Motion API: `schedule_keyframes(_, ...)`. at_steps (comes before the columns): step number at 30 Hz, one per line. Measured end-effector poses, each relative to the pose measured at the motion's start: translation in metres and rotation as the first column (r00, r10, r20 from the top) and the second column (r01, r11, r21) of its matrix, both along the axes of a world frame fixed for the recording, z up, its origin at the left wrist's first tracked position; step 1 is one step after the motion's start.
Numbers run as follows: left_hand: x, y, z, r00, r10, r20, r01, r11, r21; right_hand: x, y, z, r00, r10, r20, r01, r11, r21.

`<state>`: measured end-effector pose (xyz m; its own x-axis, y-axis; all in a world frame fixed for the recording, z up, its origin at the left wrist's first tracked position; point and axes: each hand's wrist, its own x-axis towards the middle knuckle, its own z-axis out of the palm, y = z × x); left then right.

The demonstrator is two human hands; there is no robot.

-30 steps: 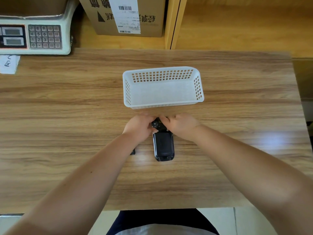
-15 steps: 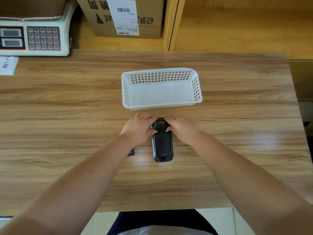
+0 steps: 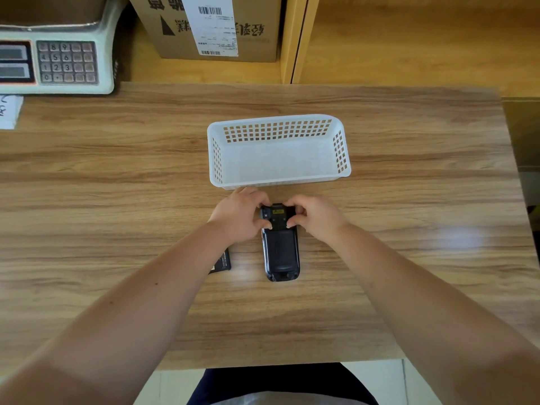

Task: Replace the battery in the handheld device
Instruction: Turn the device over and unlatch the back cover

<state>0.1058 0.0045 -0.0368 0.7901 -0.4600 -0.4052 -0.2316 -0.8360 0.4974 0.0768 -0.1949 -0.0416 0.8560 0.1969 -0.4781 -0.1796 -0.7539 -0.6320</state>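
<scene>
A black handheld device [image 3: 281, 252] lies face down on the wooden table [image 3: 117, 200], its long axis pointing away from me. My left hand [image 3: 241, 216] grips the left side of its far end. My right hand [image 3: 317, 216] grips the right side of that end, thumb on the back. A small yellow label shows between my fingers. A flat black battery [image 3: 222, 262] lies on the table left of the device, mostly hidden under my left forearm.
An empty white perforated basket [image 3: 277, 176] stands just beyond my hands. A weighing scale [image 3: 55, 59] sits at the far left, with a paper slip [image 3: 10, 111] below it. A cardboard box [image 3: 210, 27] stands at the back.
My fingers have spread slightly apart on the device's far end, uncovering the yellow label. The device and the battery stay where they were.
</scene>
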Motion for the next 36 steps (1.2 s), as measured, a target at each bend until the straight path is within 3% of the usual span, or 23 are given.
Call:
schedule_keyframes(8, 0.003, 0.000, -0.008, 0.999, 0.041, -0.022, -0.042, 0.998, -0.045, 0.013, 0.009, 0.006, 0.980, -0.107, -0.165, 0.110, 0.994, 0.007)
schedule_keyframes(18, -0.024, 0.006, -0.010, 0.968, 0.225, -0.113, -0.238, 0.963, -0.126, -0.019, 0.008, 0.003, 0.962, -0.269, -0.045, 0.269, 0.963, 0.005)
schedule_keyframes(21, -0.042, 0.009, -0.001, 0.966, 0.205, -0.156, -0.225, 0.966, -0.124, -0.041, 0.007, 0.004, 0.971, -0.237, 0.036, 0.233, 0.969, 0.084)
schedule_keyframes(27, -0.074, 0.005, 0.014, 0.961, 0.193, -0.199, -0.213, 0.974, -0.081, -0.068, 0.003, -0.010, 0.999, -0.034, -0.021, 0.036, 0.992, 0.124)
schedule_keyframes(36, -0.089, 0.004, 0.007, 0.923, 0.300, -0.243, -0.331, 0.938, -0.100, -0.057, 0.026, 0.005, 0.977, -0.201, -0.067, 0.203, 0.979, 0.030)
